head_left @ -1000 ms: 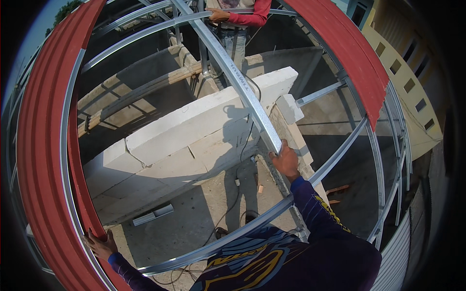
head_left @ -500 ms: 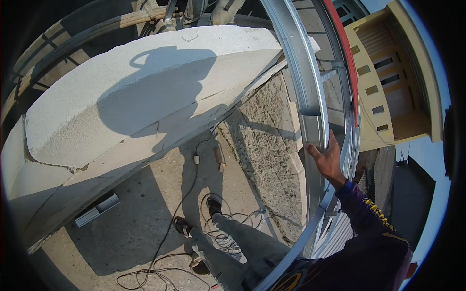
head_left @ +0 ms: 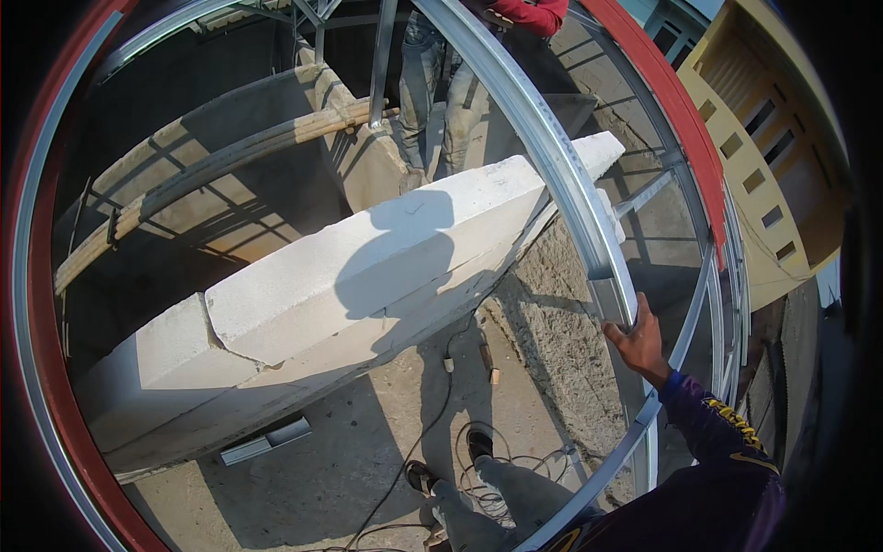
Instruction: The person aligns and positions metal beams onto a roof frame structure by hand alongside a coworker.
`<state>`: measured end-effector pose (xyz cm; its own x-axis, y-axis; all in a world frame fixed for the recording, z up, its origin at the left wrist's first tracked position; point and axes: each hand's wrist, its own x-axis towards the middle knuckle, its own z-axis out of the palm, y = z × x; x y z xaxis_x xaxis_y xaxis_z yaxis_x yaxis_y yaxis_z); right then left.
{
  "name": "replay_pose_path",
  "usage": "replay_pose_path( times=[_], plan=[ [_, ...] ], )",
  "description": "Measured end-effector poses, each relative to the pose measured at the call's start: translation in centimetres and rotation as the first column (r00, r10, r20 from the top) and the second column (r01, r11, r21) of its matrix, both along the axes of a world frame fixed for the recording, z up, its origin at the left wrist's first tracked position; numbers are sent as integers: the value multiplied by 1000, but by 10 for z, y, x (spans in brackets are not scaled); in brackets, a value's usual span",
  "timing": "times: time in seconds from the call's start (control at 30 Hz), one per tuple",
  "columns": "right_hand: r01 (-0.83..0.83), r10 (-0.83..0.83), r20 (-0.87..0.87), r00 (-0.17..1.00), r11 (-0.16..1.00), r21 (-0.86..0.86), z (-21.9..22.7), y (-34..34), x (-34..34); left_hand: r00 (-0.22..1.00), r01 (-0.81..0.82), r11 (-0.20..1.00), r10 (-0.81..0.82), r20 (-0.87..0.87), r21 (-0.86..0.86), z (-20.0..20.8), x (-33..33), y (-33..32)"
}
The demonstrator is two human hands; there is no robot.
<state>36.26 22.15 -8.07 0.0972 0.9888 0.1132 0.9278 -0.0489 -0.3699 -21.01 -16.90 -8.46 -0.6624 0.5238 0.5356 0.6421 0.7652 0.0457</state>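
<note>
My right hand (head_left: 641,345) is closed round the near end of a long galvanized steel channel (head_left: 543,129), with the thumb on one side and fingers over the other. From there the channel curves in this view up and away, over the end of a white block wall (head_left: 386,258), toward another person at the top. That person's red sleeve (head_left: 538,14) and hand (head_left: 497,17) show close to its far part; whether they touch it I cannot tell. Thin metal framing (head_left: 681,345) passes just beside my right hand and forearm. My left hand is out of view.
A red-edged beam (head_left: 662,101) runs along the right. Bamboo poles (head_left: 248,152) span a dark recess beyond the wall. On the concrete floor lie a short metal offcut (head_left: 267,440), a cable (head_left: 432,419) and a brick piece (head_left: 490,363). Rough mortar (head_left: 575,354) slopes below the channel.
The view has shifted upward and left, bringing the other person's legs and red sleeve, the recess and the left beam into sight. My right hand keeps its hold on the channel's end.
</note>
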Motion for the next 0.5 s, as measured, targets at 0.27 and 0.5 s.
replay_pose_path(
  times=[0.27, 0.5],
  plan=[
    [46, -39, 66, 997, 993, -112, 9, -2, -20, 984, -174, 982, 176, 29, -77, -9, -3, -1],
    [1, -2, -5, 1000, 994, -108, 8, 5, -25, 894, -387, 905, 415, 168, -174, 30, 18, 41]
  ],
)
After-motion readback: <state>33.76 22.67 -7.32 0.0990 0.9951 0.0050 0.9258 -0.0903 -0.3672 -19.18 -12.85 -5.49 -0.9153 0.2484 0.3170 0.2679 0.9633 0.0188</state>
